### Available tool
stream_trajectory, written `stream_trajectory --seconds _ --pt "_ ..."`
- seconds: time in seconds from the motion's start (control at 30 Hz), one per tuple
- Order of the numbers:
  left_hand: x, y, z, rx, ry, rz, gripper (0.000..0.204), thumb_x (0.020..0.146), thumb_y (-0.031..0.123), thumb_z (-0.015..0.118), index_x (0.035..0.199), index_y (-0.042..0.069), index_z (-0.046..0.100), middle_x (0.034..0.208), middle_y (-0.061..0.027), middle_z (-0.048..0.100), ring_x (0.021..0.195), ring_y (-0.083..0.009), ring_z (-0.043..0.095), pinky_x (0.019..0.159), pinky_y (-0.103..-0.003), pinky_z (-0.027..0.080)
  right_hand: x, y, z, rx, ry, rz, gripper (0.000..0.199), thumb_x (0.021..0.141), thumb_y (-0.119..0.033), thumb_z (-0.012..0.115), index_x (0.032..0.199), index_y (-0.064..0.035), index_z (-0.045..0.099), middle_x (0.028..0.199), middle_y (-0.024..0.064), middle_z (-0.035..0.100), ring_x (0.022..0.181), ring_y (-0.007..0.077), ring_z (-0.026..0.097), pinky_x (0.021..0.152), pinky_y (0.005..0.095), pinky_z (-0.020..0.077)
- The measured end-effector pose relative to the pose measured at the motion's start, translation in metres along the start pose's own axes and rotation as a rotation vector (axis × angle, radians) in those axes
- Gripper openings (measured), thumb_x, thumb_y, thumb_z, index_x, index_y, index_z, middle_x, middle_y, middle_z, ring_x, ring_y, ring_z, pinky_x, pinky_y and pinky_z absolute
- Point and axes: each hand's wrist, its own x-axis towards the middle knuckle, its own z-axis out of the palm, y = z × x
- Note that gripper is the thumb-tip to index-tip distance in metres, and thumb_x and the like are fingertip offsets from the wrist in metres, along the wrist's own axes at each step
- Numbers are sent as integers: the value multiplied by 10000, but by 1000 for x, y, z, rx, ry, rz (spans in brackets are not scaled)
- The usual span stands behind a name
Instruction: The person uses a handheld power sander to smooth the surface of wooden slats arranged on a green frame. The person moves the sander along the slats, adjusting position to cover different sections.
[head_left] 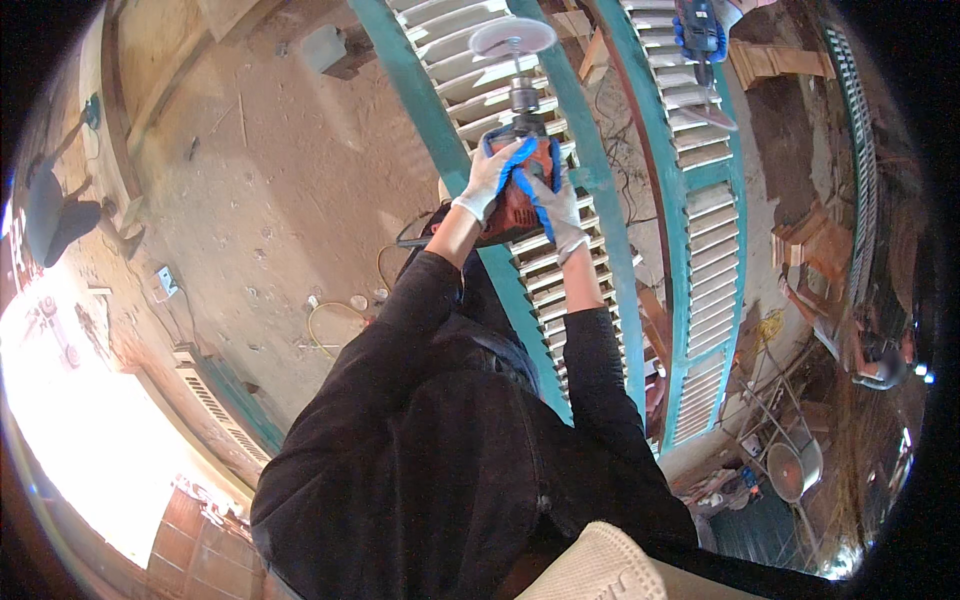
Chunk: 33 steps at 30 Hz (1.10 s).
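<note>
Both my hands wear white gloves with blue palms and grip an orange-red power drill. My left hand wraps the left side of its body, and my right hand is closed on the right side. From the chuck, a round pale disc extends, blurred at its rim. Beneath the drill lies a louvered shutter with a teal frame and whitish slats. The disc is over the far slats; whether it touches them I cannot tell.
To the right, a second teal shutter lies parallel; above it a co-worker's gloved hand holds another drill with a disc. A yellow hose lies on the dusty floor. Other people are at far left and right.
</note>
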Motion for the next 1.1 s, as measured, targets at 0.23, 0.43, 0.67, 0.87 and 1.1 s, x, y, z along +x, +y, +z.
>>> stream_trajectory --seconds 0.23,0.43,0.67,0.87,1.1 --pt "-21 3 -38 -133 -5 -131 470 806 198 724 1177 22 496 999 -82 628 843 -158 620 747 -308 528 -6 17 17 -245 -130 69 974 697 -420 783 1437 -50 270 1269 107 532 1080 185 548 929 304 439" --pt "-31 -6 -32 -25 -7 31 464 785 152 740 1161 18 503 977 -82 639 801 -138 621 723 -278 527 -42 -10 21 14 -78 -9 784 772 -182 751 1417 -62 321 1231 66 546 1069 140 536 925 287 444" --pt "-34 -36 -7 -50 88 65 382 812 166 718 1115 26 532 961 -66 645 797 -133 625 718 -270 519 -45 -4 -4 76 -59 85 773 806 -109 715 1442 -83 276 1247 58 526 1075 138 533 925 289 457" --pt "-55 -25 -16 -53 145 -74 454 786 220 746 1137 33 527 949 -64 629 777 -143 614 674 -299 534 -34 48 -17 -118 -107 13 879 762 -248 766 1455 -80 253 1284 87 513 1115 158 503 957 277 409" --pt "-32 -39 40 -146 150 -19 471 787 241 737 1164 68 512 1007 -76 610 844 -154 599 742 -301 508 -18 -13 -56 -554 -42 -17 812 822 -425 667 1454 -120 259 1245 105 542 1092 180 531 929 319 430"
